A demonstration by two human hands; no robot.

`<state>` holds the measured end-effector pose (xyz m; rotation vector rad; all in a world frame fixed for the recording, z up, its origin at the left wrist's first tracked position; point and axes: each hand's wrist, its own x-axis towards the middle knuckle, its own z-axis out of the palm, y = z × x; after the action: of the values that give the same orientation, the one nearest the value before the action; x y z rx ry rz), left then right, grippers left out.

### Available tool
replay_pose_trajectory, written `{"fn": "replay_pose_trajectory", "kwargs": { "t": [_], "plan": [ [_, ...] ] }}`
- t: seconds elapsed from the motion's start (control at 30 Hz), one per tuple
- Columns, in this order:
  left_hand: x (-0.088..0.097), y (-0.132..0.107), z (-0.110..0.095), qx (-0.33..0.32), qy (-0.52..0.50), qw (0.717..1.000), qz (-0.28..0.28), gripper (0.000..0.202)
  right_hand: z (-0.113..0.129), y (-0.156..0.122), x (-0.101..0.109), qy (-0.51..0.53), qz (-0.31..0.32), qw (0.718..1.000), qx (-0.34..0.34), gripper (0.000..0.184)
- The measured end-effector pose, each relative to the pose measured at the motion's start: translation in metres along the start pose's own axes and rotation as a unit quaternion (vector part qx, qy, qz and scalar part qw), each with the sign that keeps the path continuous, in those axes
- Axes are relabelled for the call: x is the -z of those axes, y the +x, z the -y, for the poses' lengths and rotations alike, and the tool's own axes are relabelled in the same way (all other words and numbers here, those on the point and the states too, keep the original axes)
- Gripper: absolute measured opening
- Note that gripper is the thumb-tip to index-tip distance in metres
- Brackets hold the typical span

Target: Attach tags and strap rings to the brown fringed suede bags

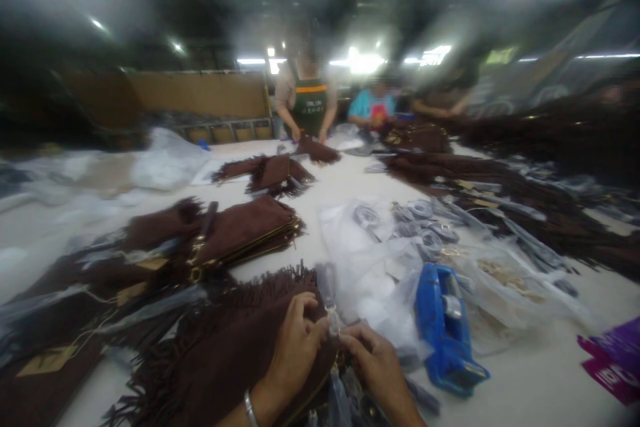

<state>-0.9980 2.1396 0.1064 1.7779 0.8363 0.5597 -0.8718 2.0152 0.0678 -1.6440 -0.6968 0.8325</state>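
A dark brown fringed bag (235, 340) lies flat on the table in front of me. My left hand (295, 347) rests over its right part, with thumb and forefinger closed at a metal strap clasp (333, 321) wrapped in clear plastic. From the other side, my right hand (373, 357) pinches at the lower end of the same clasp, beside the bag's edge. A plastic-wrapped strap end (326, 277) runs up from the clasp. Below my fingers hang gold-coloured hardware and more plastic-wrapped pieces, partly hidden by the hands.
A blue tape dispenser (445, 333) stands right of my hands. Beyond it lie coiled wrapped straps (420, 213) and a plastic bag of small pieces (505, 280). Stacked brown bags (250, 230) lie at left, more (480, 187) at right. A co-worker in a green apron (310, 107) stands opposite, handling a bag.
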Motion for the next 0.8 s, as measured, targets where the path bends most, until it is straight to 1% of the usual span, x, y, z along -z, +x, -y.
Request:
{"fn": "replay_pose_trajectory", "kwargs": {
  "t": [0.03, 0.07, 0.1, 0.17, 0.2, 0.27, 0.33, 0.4, 0.5, 0.57, 0.63, 0.67, 0.73, 0.8],
  "plan": [
    [0.000, -0.002, 0.000, -0.004, 0.000, 1.000, -0.025, 0.033, 0.000, 0.000, 0.000, -0.004, 0.000, 1.000, 0.000, 0.026],
    [0.000, -0.005, -0.001, -0.021, 0.012, 0.999, -0.041, 0.037, 0.000, 0.000, 0.000, -0.007, 0.000, 1.000, 0.002, 0.026],
    [0.001, -0.006, -0.002, -0.049, 0.032, 0.998, -0.038, 0.035, 0.000, 0.000, 0.001, -0.009, 0.000, 1.000, 0.004, 0.027],
    [0.002, -0.009, -0.005, -0.107, 0.071, 0.992, 0.004, 0.020, 0.001, 0.000, 0.001, -0.012, 0.005, 1.000, 0.009, 0.027],
    [0.002, -0.009, -0.006, -0.124, 0.084, 0.988, 0.029, 0.014, 0.001, -0.001, 0.001, -0.014, 0.006, 1.000, 0.009, 0.027],
    [0.002, -0.008, -0.007, -0.129, 0.096, 0.985, 0.064, 0.010, 0.004, -0.001, 0.001, -0.018, 0.005, 1.000, 0.006, 0.027],
    [0.000, -0.006, -0.005, -0.118, 0.095, 0.986, 0.074, 0.011, 0.005, -0.001, 0.001, -0.023, 0.003, 1.000, 0.002, 0.027],
    [-0.003, -0.006, -0.003, -0.122, 0.103, 0.984, 0.084, 0.017, 0.005, 0.000, 0.000, -0.027, 0.002, 1.000, -0.001, 0.028],
    [-0.005, -0.007, -0.003, -0.149, 0.136, 0.974, 0.103, 0.027, 0.003, 0.000, -0.001, -0.031, 0.004, 1.000, -0.005, 0.028],
    [-0.003, -0.007, -0.005, -0.156, 0.135, 0.973, 0.104, 0.028, 0.002, -0.001, 0.000, -0.031, 0.005, 0.999, -0.005, 0.027],
    [0.001, -0.007, -0.006, -0.141, 0.098, 0.981, 0.088, 0.024, 0.003, -0.002, 0.003, -0.035, 0.011, 0.999, -0.001, 0.026],
    [0.003, -0.006, -0.005, -0.122, 0.069, 0.987, 0.077, 0.021, 0.005, -0.003, 0.006, -0.040, 0.015, 0.999, 0.003, 0.025],
    [0.009, -0.002, -0.002, -0.063, -0.009, 0.995, 0.077, 0.016, 0.010, -0.004, 0.012, -0.056, 0.024, 0.998, 0.015, 0.022],
    [0.014, 0.002, 0.002, 0.002, -0.095, 0.990, 0.100, 0.013, 0.017, -0.007, 0.016, -0.075, 0.028, 0.996, 0.025, 0.020]
  ]
}}
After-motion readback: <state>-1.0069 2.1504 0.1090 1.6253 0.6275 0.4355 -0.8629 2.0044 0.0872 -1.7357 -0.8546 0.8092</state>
